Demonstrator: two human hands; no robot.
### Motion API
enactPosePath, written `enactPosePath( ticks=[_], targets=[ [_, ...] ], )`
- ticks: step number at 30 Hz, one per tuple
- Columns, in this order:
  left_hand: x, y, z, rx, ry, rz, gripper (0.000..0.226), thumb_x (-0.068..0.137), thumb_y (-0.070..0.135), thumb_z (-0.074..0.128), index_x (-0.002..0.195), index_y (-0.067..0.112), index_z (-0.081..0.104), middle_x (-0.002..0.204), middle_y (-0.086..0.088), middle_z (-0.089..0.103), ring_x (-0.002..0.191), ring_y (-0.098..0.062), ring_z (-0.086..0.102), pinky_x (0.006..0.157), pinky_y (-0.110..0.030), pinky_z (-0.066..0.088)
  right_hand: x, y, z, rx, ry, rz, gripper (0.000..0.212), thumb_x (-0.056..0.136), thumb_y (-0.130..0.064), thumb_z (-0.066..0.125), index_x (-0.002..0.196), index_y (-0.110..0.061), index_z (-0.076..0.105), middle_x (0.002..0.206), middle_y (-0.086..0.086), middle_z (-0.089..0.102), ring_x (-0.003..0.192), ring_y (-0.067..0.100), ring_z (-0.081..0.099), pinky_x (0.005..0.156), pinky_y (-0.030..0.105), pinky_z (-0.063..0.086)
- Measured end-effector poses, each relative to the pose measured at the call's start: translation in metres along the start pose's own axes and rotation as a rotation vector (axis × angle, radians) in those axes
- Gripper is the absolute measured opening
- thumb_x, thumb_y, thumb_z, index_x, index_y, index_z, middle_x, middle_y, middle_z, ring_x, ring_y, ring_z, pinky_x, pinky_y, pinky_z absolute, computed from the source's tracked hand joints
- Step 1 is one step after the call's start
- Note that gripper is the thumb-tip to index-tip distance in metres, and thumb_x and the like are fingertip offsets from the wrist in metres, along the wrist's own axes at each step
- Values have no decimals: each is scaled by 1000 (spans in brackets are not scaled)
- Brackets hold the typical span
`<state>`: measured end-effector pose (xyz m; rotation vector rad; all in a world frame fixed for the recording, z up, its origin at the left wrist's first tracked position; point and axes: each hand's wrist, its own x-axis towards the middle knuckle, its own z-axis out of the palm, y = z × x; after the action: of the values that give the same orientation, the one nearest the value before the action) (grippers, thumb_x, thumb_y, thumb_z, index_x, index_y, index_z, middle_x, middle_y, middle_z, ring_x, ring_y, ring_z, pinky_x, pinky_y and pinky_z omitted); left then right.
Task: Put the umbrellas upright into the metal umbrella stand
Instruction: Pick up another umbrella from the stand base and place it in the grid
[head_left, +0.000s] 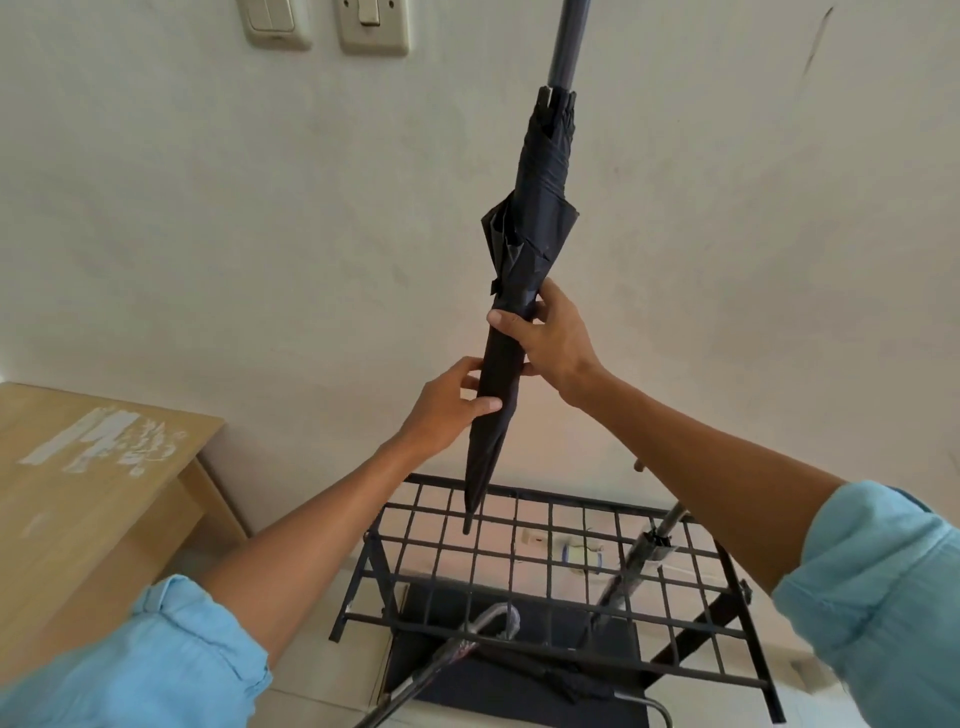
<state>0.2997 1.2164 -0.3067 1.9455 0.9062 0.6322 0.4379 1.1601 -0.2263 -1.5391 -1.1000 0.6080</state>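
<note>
Hands both gripping: L hand (452, 410) wrapping fingers round lower part of black umbrella (540, 208), R hand (545, 338) clasping it just above. Holding it furled and nearly upright, slightly tilted, w/ tip (467, 527) pointing down at top grid of metal stand (524, 491), near back-left corner. Also seeing 2nd umbrella (639, 561) leaning through grid at right, and 3rd umbrella (493, 623) w/ curved handle at front, shaft slanting toward bottom edge. Noting wooden bench (78, 467) standing just left of stand, against wall.
</note>
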Motion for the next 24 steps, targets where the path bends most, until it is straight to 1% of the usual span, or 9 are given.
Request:
enactPosePath(
  ticks=[2, 5, 9, 14, 20, 21, 22, 23, 24],
  targets=[
    [5, 0, 10, -23, -24, 20, 50, 91, 28, 70, 135, 26, 47, 113, 5, 62, 107, -21, 66, 95, -44, 56, 1, 6, -6, 2, 9, 10, 52, 89, -27, 72, 134, -22, 46, 127, 8, 63, 111, 33, 64, 82, 55, 59],
    [12, 2, 30, -33, -93, 43, 57, 89, 34, 71, 138, 32, 41, 118, 7, 60, 107, -19, 67, 92, -39, 57, 0, 17, -22, -4, 24, 51, 51, 89, -26, 72, 133, -21, 47, 123, 9, 63, 108, 34, 65, 79, 55, 60],
    [22, 5, 63, -86, -126, 44, 50, 90, 30, 71, 133, 28, 46, 120, 3, 63, 108, -23, 67, 90, -43, 58, -3, 30, -46, -32, 65, 83, 51, 88, -26, 72, 133, -20, 49, 124, 9, 63, 109, 34, 64, 80, 56, 60],
    [33, 10, 101, -117, -171, 65, 51, 91, 30, 69, 135, 25, 45, 125, -3, 64, 109, -26, 67, 91, -45, 58, -10, 49, -73, -114, 125, 60, 47, 88, -29, 72, 130, -21, 51, 124, 6, 64, 109, 32, 64, 86, 55, 58],
    [40, 13, 141, -115, -173, 47, 50, 92, 30, 68, 136, 25, 44, 128, -2, 64, 110, -23, 66, 93, -40, 57, -15, 77, -97, -139, 158, 56, 45, 88, -30, 72, 128, -24, 53, 120, 3, 67, 107, 29, 65, 88, 53, 58],
    [42, 12, 147, -119, -178, 33, 50, 91, 30, 68, 135, 25, 45, 127, -2, 64, 109, -23, 67, 93, -38, 57, -15, 82, -101, -142, 156, 54, 43, 88, -29, 72, 127, -24, 53, 119, 2, 67, 106, 27, 66, 88, 51, 58],
    [44, 11, 153, -119, -184, 18, 50, 91, 29, 68, 135, 25, 45, 127, -1, 64, 109, -22, 67, 90, -32, 57, -15, 87, -104, -147, 155, 51, 42, 88, -29, 72, 126, -24, 54, 117, 1, 68, 104, 24, 66, 88, 47, 59],
    [45, 10, 159, -114, -187, 6, 49, 91, 29, 68, 134, 25, 44, 127, 0, 64, 111, -20, 66, 85, -22, 54, -15, 92, -107, -150, 155, 50, 43, 88, -29, 72, 127, -23, 54, 118, 1, 68, 104, 20, 65, 86, 40, 60],
    [45, 9, 164, -101, -194, -7, 49, 91, 28, 68, 134, 24, 44, 128, 0, 64, 112, -19, 65, 80, -13, 48, -17, 98, -109, -154, 153, 51, 44, 89, -28, 71, 129, -21, 53, 120, 2, 67, 103, 17, 63, 83, 29, 59]
  ],
)
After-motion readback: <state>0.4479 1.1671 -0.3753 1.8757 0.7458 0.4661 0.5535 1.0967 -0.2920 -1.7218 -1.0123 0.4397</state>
